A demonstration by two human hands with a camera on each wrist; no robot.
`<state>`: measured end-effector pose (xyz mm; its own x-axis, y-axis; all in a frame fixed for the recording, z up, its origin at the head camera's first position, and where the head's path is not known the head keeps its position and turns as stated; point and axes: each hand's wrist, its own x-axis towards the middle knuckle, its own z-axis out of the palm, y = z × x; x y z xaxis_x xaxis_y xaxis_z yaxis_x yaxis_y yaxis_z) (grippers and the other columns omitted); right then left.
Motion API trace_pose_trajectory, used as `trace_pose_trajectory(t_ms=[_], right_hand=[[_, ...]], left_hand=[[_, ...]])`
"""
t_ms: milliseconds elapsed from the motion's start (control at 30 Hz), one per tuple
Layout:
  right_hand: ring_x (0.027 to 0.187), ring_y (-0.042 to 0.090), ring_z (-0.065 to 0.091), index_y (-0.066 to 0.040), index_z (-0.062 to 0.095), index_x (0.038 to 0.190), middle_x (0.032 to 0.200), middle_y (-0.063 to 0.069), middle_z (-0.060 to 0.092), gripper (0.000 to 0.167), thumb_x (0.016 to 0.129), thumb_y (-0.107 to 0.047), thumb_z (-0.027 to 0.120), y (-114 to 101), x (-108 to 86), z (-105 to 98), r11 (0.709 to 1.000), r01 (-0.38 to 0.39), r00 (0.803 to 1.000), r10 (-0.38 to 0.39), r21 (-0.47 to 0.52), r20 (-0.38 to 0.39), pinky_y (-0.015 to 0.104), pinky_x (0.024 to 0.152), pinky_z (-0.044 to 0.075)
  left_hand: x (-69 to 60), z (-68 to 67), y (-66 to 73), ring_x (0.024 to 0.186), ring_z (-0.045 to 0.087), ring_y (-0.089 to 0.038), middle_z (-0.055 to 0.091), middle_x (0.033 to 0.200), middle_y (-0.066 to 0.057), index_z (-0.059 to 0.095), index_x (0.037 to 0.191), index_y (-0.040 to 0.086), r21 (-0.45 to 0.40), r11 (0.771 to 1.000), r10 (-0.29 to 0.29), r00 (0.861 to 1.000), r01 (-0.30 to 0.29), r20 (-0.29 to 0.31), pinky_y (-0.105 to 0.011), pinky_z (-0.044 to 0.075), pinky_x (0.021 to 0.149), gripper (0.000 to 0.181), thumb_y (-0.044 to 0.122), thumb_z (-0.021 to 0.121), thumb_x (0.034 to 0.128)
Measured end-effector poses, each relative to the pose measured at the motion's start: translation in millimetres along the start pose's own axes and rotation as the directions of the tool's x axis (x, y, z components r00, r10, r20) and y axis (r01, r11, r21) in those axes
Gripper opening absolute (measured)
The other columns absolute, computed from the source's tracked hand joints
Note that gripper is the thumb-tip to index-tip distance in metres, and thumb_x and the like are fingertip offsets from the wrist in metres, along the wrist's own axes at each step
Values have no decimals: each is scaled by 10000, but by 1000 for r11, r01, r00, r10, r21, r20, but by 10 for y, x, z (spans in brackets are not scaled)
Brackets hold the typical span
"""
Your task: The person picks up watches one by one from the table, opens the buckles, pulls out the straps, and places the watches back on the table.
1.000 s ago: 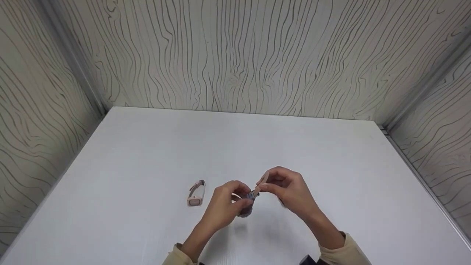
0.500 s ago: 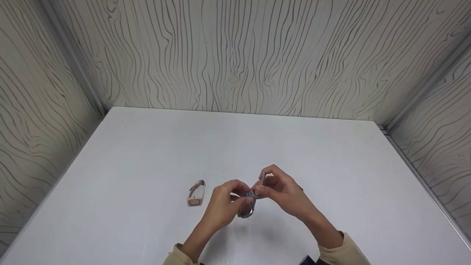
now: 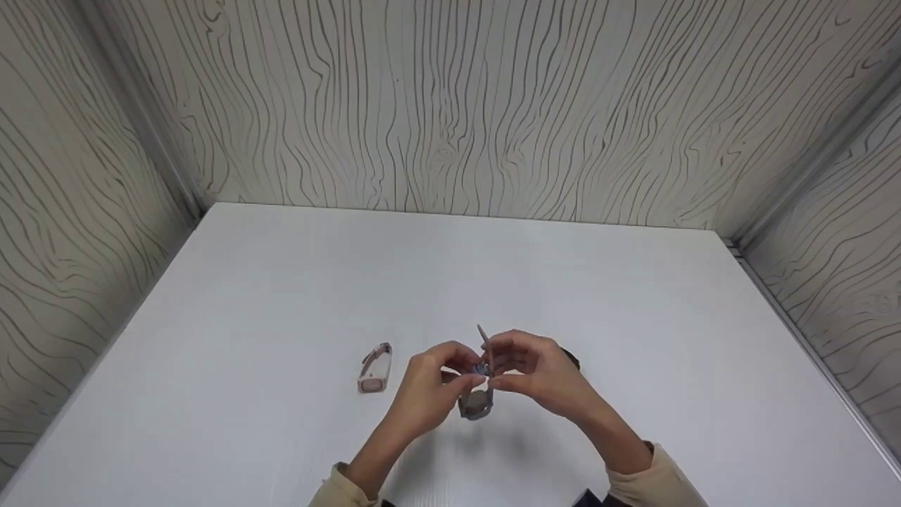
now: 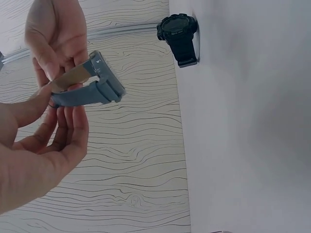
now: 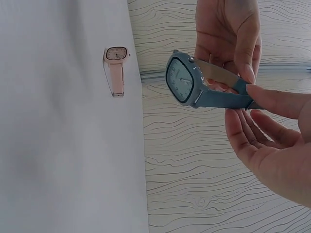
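Observation:
Between both hands hangs a blue-grey wristwatch (image 3: pixel 477 405), held above the table with its strap bent into a loop. Its squarish dial faces the camera in the right wrist view, where the watch case (image 5: pixel 180 80) stands away from the fingers. My left hand (image 3: pixel 429 387) pinches the strap from the left between thumb and fingers. From the right, my right hand (image 3: pixel 545 370) pinches the strap's end, whose tip (image 3: pixel 484 334) sticks up past the fingers. In the left wrist view, the strap (image 4: pixel 80 96) runs to the fingers, which partly hide where its ends meet.
A pink wristwatch (image 3: pixel 372 380) lies on the white table (image 3: pixel 281 296) left of my hands. A black wristwatch (image 4: pixel 179 36) rests on the table too, mostly hidden behind my right hand in the head view. Wood-patterned panels (image 3: pixel 443 105) enclose the table.
My right hand has shifted its fingers on the strap. The strap's end was bent back over those fingers and now points straight up. The watch case has turned slightly; my left hand stays in place.

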<state>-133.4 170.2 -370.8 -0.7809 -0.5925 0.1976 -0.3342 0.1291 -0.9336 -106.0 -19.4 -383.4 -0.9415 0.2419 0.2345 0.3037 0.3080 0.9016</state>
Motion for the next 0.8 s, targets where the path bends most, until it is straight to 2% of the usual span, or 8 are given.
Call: trace_pose_trajectory(t_ms=[233,467,800], right_hand=[[900,238,604,38,635,1014,984,183,584,219,801,-5,668,20,17,17,999,32,999,-32,-15,-6,333,808,500],[887,206,625,30,633,1021,960,161,619,209,822,-31,654,16,16,21,1000,-13,1000,13,-9,-22,302,783,509],[862,218,638,43,631,994,928,181,622,189,819,-24,653,17,-2,19,1000,8,999,-7,6,-40,316,769,516]], left_hand=[[1,-16,1,848,579,-139,598,884,10,618,955,54,-5,1000,-9,1000,9,13,-218,495,742,140,89,665,828],[1,-33,1,863,584,-156,598,893,-4,605,958,48,-65,998,-16,1000,17,22,-256,496,776,156,76,671,820],[4,-37,-39,886,597,-161,586,938,-15,586,999,31,-104,994,-9,997,17,78,-235,478,799,213,99,677,819]])
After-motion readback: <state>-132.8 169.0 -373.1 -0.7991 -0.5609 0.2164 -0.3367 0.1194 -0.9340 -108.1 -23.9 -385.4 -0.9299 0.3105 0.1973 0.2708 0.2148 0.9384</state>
